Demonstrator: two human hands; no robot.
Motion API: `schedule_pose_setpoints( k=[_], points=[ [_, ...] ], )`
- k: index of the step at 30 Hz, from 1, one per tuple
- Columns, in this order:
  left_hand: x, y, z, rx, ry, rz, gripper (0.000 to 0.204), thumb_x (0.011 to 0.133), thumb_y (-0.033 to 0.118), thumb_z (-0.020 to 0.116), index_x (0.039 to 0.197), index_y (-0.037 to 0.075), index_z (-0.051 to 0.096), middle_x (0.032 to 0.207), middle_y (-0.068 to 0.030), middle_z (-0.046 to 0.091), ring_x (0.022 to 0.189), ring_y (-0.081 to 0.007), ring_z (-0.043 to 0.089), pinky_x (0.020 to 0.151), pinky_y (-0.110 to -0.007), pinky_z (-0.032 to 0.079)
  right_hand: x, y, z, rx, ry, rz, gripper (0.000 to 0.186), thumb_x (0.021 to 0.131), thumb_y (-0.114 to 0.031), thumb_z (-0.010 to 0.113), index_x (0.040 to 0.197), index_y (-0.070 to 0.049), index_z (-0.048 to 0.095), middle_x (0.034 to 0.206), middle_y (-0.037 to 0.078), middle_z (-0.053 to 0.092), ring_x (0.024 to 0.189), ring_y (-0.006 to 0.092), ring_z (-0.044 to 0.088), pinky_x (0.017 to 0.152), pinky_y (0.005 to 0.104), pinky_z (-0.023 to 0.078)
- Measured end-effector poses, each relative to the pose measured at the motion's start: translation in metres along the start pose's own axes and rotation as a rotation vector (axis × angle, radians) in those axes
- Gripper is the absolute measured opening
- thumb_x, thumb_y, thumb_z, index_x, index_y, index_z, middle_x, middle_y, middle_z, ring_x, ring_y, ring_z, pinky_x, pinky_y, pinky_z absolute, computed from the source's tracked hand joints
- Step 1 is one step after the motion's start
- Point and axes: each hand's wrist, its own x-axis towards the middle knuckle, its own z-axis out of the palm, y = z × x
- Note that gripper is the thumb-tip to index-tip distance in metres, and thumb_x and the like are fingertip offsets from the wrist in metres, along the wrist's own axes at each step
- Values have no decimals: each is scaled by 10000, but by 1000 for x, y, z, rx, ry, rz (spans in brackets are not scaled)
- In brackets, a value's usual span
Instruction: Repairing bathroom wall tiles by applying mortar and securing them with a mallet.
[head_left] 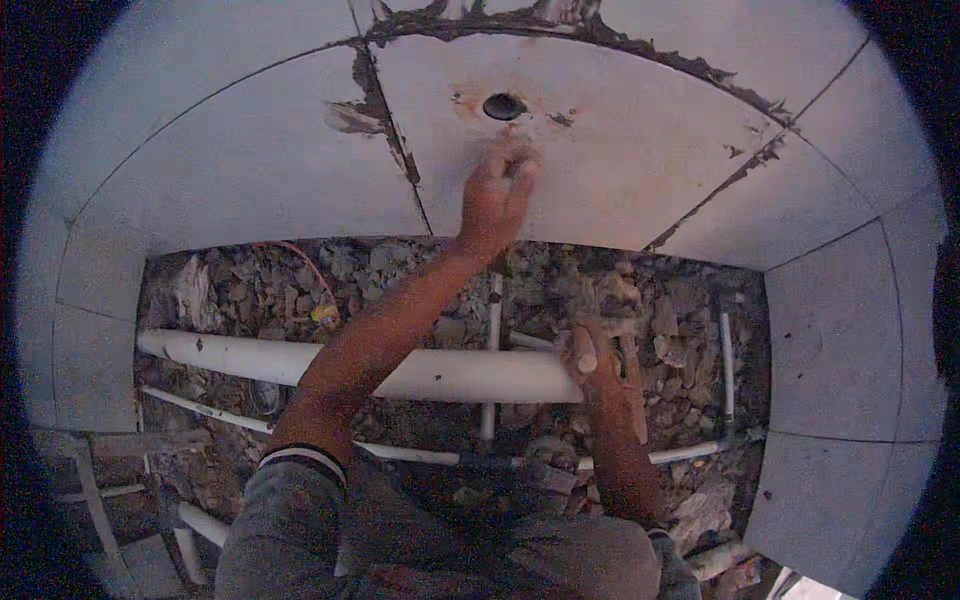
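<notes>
My left hand (497, 198) is raised against the large pale tile (600, 140), just below a round dark hole (505, 106) with rusty, chipped marks around it. Its fingers are curled and pinched together, slightly blurred; whatever they may hold is too small to make out. Lower and to the right, my right hand (590, 352) is closed near the right end of a thick white pipe (450, 376). A brownish, mud-coloured object lies by its fingers, its kind unclear. A long, narrow brown piece (632, 390) runs down beside the wrist.
Broken rubble (390, 270) fills the pit beneath the tiled wall. Thinner white pipes cross it, one upright (494, 310) and another at the right (727, 365). A red cord (310, 265) hangs at the left. Dark mortar smears (690, 70) line the tile joints.
</notes>
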Motion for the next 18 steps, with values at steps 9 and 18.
schedule_pose_setpoints(
  k=[9, 18],
  points=[
    [30, 22, -46, 276, 101, -39, 432, 892, 297, 532, 1215, 13, 495, 819, -213, 637, 730, -356, 633, 691, -433, 494, -30, -19, 54, -166, -45, 122, 301, 866, -316, 531, 1027, -66, 578, 845, 59, 594, 736, 190, 568, 645, 318, 470],
    [42, 8, -49, 794, -259, 44, 452, 884, 356, 521, 1212, 53, 453, 915, -222, 636, 827, -411, 612, 718, -490, 489, -44, -53, 77, -474, -46, 35, 377, 867, -400, 491, 1009, -64, 583, 848, 56, 600, 722, 196, 566, 623, 298, 455]
  ],
)
